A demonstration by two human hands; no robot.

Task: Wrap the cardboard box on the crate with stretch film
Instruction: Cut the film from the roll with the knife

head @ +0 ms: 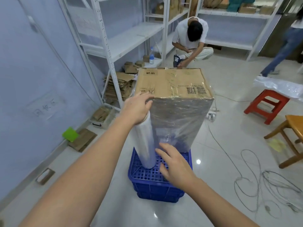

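Note:
A tall cardboard box (173,81) stands upright on a blue plastic crate (157,189) on the floor. Clear stretch film (180,122) covers its near side. A roll of stretch film (145,143) stands upright at the box's near left corner, its lower end on the crate. My left hand (136,108) grips the top of the roll. My right hand (174,163) hovers low beside the roll's lower end, fingers spread and relaxed, over the crate's lattice top; whether it touches the film I cannot tell.
White metal shelving (114,38) lines the left and back, with flattened cardboard (118,86) stacked beneath. A person (191,41) crouches behind the box; another walks at far right. A red stool (267,105), a wooden stool (290,140) and loose cables (255,182) lie right.

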